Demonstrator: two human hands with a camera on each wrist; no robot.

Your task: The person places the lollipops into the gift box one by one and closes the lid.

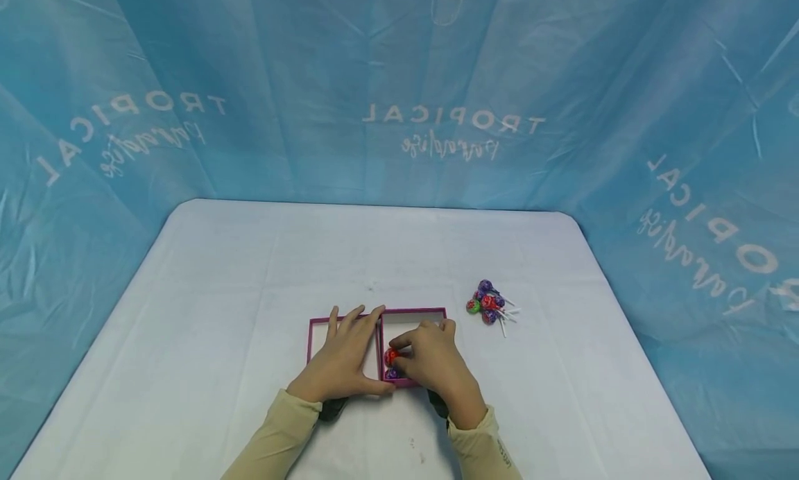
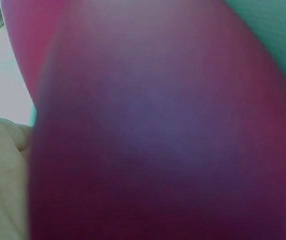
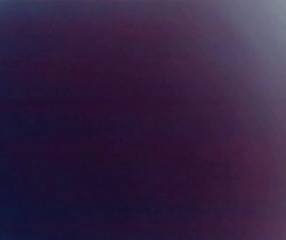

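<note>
A box with a magenta rim and pale inside (image 1: 414,311) lies open on the table, with a left and a right part side by side. Spread across the left part, my left hand (image 1: 342,362) rests with straight fingers at the far rim and its thumb along the near edge. Over the right part, my right hand (image 1: 433,356) pinches a red-wrapped lollipop (image 1: 390,356) between thumb and fingers; its stick is hidden. Just below it, inside the near left corner, sits a purple-wrapped lollipop (image 1: 391,374). Magenta box wall (image 2: 158,125) fills most of the left wrist view; the right wrist view is dark and blurred.
To the right of the box, several lollipops (image 1: 489,302) in purple, red and green wrappers lie in a pile, their white sticks pointing right. A white cloth (image 1: 218,293) covers the table. Blue printed curtains (image 1: 399,71) hang behind it and at both sides.
</note>
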